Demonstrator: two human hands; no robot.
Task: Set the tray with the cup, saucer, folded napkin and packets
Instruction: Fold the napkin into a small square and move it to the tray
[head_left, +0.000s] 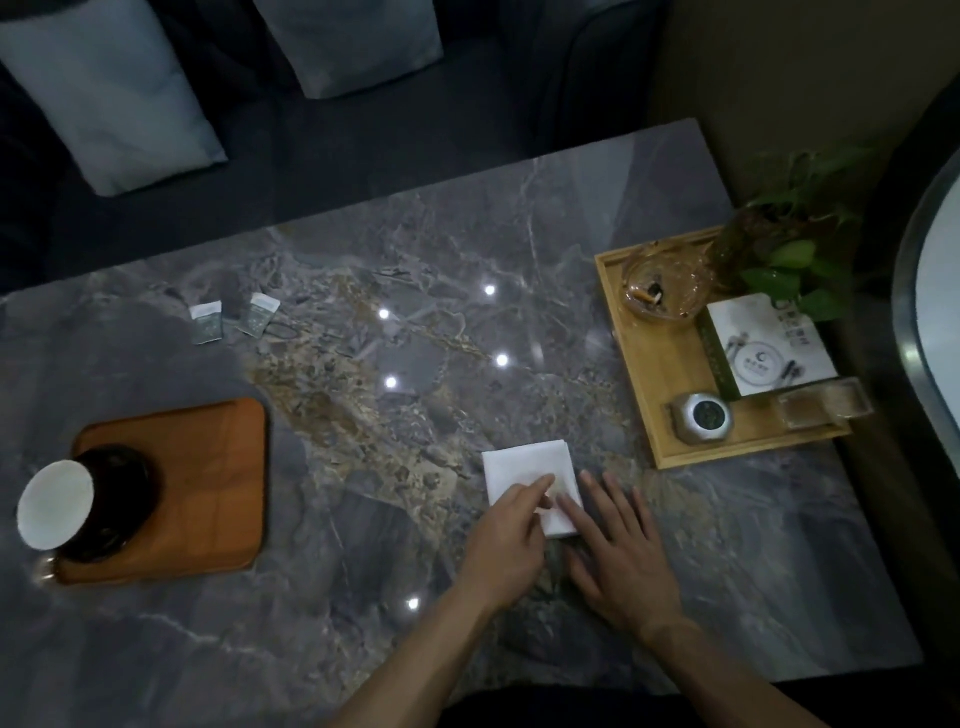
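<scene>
A folded white napkin (524, 470) lies on the marble table near the front middle. My left hand (506, 540) rests on its near edge with the index finger stretched over it. My right hand (621, 551) lies flat beside it, fingertips touching the napkin's right side. At the left stands a brown wooden tray (218, 478). On it sits a dark saucer (130, 493) with a white cup (54, 504). Two small packets (207, 323) (256, 313) lie on the table at the far left.
A light bamboo tray (660, 374) at the right holds a glass ashtray (662, 286), a printed card (769, 345), a round metal object (701, 415) and a clear box (823, 402). A potted plant (784, 249) stands behind it. A sofa with cushions (104, 98) lies beyond the table.
</scene>
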